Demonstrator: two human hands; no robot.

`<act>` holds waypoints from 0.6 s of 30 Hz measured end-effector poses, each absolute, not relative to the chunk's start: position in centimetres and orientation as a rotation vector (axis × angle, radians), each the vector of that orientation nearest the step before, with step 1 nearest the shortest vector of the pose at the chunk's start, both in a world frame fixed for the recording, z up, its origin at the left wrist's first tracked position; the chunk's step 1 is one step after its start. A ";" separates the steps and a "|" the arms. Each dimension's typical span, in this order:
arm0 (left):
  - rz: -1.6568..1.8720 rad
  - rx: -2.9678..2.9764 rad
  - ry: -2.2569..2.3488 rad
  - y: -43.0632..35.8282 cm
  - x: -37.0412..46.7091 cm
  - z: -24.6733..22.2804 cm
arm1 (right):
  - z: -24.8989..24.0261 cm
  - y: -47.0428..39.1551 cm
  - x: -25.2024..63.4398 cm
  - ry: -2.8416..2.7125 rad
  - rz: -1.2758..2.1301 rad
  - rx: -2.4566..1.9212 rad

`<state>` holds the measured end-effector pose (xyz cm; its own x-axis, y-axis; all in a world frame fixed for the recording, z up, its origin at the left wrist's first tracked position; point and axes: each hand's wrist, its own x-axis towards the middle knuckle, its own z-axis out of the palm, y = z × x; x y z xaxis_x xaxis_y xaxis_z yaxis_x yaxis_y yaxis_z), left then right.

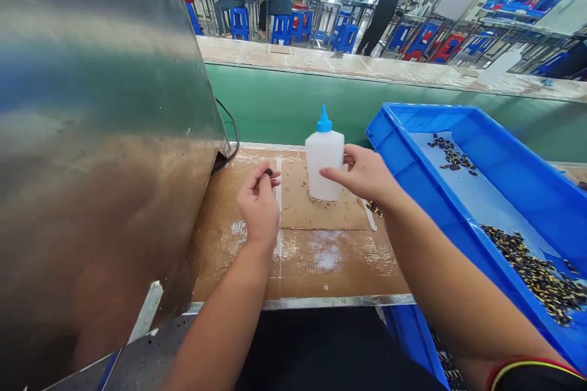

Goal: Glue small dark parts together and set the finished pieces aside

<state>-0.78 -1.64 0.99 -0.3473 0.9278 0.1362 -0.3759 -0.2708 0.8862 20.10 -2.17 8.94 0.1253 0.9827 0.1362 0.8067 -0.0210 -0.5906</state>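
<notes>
Between finger and thumb, my left hand (260, 204) pinches a small dark piece (268, 171), too small to name closely. My right hand (367, 174) is wrapped round the side of a white squeeze bottle (323, 162) with a blue pointed nozzle cap. The bottle is upright, above or on a piece of cardboard (321, 217) taped to the bench; I cannot tell whether its base touches. A few small black-and-yellow pieces (375, 208) lie by the cardboard's right edge, partly behind my right wrist.
On the right stands a blue plastic tray (426, 183) with many small black-and-yellow pieces (536, 272). A large metal housing (105, 146) blocks the left side, a black cable (236, 134) beside it. Beyond the bench runs a green conveyor belt (293, 98). People sit and stand further back.
</notes>
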 end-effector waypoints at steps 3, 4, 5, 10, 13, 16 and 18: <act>1.978 0.881 1.040 -1.1 -1.9 1.9 | 6.7 0.2 15.8 -1.622 0.606 -1.597; 2.020 0.898 1.062 -1.0 -2.2 2.1 | 6.0 1.0 14.3 -1.604 0.643 -1.540; 2.043 0.912 1.086 -0.9 -2.5 2.3 | 5.2 1.8 12.9 -1.595 0.663 -1.502; 2.027 0.915 1.177 -0.9 -2.7 2.8 | 3.3 4.8 8.2 -1.698 0.662 -1.450; 2.027 0.912 1.153 -1.1 -2.5 2.9 | 3.0 5.8 7.0 -1.724 0.684 -1.465; 1.997 0.870 1.119 -1.1 -2.3 2.9 | 2.9 6.0 6.9 -1.729 0.701 -1.481; 1.970 0.823 1.108 -1.1 -2.2 2.9 | 3.0 5.4 7.6 -1.718 0.684 -1.475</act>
